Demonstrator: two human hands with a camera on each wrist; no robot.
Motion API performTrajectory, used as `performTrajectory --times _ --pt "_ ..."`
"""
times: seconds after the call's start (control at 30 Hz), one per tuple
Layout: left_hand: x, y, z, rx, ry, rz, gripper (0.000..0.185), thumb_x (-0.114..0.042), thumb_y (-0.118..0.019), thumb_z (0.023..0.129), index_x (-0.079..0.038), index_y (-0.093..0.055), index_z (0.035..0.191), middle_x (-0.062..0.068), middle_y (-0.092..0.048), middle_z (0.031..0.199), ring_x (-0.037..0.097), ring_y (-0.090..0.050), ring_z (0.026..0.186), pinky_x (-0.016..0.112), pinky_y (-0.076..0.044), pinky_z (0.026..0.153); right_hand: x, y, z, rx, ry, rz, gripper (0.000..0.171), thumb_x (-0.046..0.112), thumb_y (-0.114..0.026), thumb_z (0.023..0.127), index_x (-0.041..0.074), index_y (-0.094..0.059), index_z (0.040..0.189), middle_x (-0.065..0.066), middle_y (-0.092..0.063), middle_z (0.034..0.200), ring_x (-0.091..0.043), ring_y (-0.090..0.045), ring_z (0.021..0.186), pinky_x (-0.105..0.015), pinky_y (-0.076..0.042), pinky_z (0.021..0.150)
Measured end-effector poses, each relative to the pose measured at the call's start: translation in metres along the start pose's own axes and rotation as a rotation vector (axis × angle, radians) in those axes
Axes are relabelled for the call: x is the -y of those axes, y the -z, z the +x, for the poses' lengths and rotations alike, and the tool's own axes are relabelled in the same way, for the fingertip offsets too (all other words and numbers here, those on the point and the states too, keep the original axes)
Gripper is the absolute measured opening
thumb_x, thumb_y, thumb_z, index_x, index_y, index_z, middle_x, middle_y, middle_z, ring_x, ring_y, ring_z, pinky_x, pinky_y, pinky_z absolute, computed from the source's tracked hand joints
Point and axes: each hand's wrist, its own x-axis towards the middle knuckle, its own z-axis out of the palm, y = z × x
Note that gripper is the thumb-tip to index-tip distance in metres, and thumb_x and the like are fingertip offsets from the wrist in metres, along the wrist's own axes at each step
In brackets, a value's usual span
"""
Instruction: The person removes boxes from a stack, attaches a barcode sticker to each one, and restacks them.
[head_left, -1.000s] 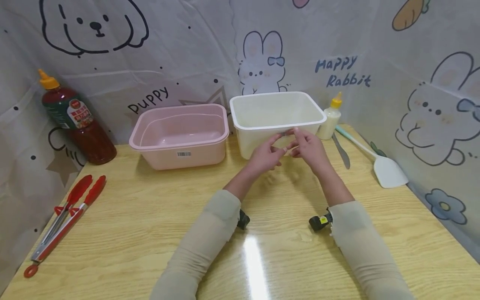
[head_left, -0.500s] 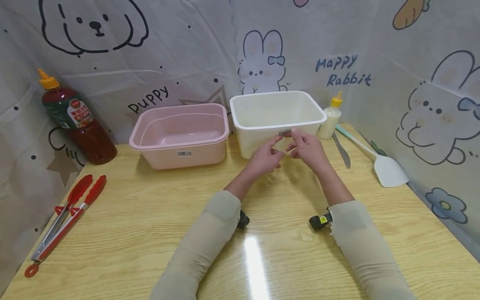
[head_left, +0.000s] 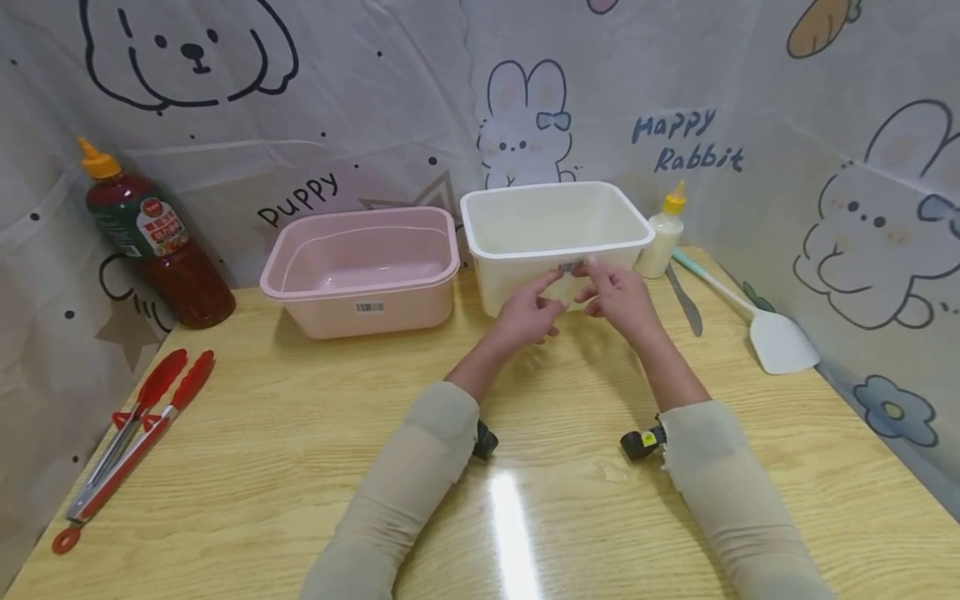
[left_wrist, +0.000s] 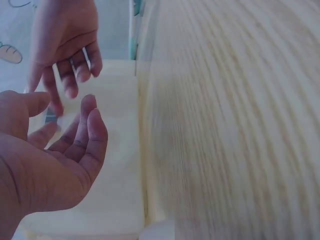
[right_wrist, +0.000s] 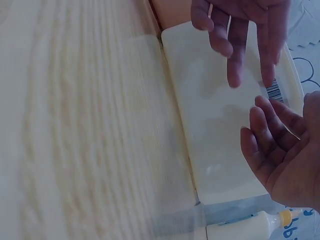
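White tub (head_left: pixel 525 225) stood on the table (head_left: pixel 300 467) beside a pink tub (head_left: pixel 360 267). Left hand (head_left: pixel 528 315) and right hand (head_left: pixel 618 296) hovered before its barcode label (head_left: pixel 567 267), fingers relaxed, holding nothing.

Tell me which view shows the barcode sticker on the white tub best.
The right wrist view: the barcode sticker shows its stripes on the white tub, partly behind the left hand. The head view shows it small above the hands. In the left wrist view I cannot make it out.
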Motion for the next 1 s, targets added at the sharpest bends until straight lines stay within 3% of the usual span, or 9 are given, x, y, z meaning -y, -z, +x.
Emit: performTrajectory --times 0.13,0.3,0.5,0.67,0.8,1.0 --pt "-0.003 -0.003 0.002 0.002 0.008 0.037 0.057 -0.027 -0.059 0.103 -0.037 -0.040 0.155 0.013 -0.071 0.123 0.034 -0.074 0.093 0.030 -0.055 0.063 0.000 -0.002 0.001 0.023 0.015 -0.009 0.072 0.068 -0.036 0.100 0.012 -0.065 0.134 -0.015 -0.074 0.098 -0.034 -0.071 0.081 -0.027 -0.059 0.071" --pt "-0.007 0.000 0.003 -0.026 0.003 0.018 0.057 -0.028 -0.060 0.103 -0.038 -0.040 0.155 0.012 -0.071 0.124 0.033 -0.073 0.094 0.030 -0.055 0.065 0.002 0.005 0.000 -0.023 0.023 0.025 0.070 0.067 -0.037 0.100 0.012 -0.065 0.133 -0.011 -0.073 0.094 -0.031 -0.070 0.079 -0.035 -0.061 0.075" --pt "0.003 0.002 0.000 -0.008 0.012 -0.025 0.057 -0.024 -0.059 0.103 -0.036 -0.040 0.155 0.016 -0.069 0.129 0.039 -0.072 0.095 0.039 -0.058 0.069 0.000 0.008 -0.001 -0.017 -0.012 0.024 0.066 0.060 -0.038 0.104 0.006 -0.066 0.130 -0.005 -0.071 0.086 -0.022 -0.068 0.072 -0.031 -0.061 0.072" --pt "0.006 -0.002 -0.001 0.017 0.024 -0.010 0.058 -0.027 -0.059 0.103 -0.037 -0.039 0.156 0.014 -0.071 0.126 0.035 -0.073 0.094 0.039 -0.058 0.070 0.001 0.000 -0.002 0.007 -0.007 0.024 0.064 0.059 -0.040 0.104 0.008 -0.066 0.131 -0.010 -0.074 0.089 -0.020 -0.068 0.069 -0.032 -0.061 0.072" --pt "0.002 0.000 -0.001 -0.005 0.015 0.005 0.058 -0.030 -0.060 0.103 -0.039 -0.038 0.155 0.011 -0.071 0.125 0.034 -0.073 0.095 0.034 -0.057 0.068 0.003 0.000 -0.002 0.016 0.018 0.001 0.067 0.063 -0.038 0.102 0.010 -0.065 0.134 -0.015 -0.074 0.096 -0.025 -0.071 0.074 -0.031 -0.061 0.073" --pt "0.006 0.007 -0.007 -0.028 0.015 -0.015 0.057 -0.027 -0.060 0.103 -0.040 -0.040 0.154 0.014 -0.071 0.127 0.039 -0.072 0.096 0.040 -0.059 0.072 0.004 0.008 -0.004 -0.003 0.017 -0.089 0.069 0.067 -0.036 0.101 0.013 -0.065 0.134 -0.018 -0.073 0.104 -0.035 -0.071 0.087 -0.033 -0.060 0.077"
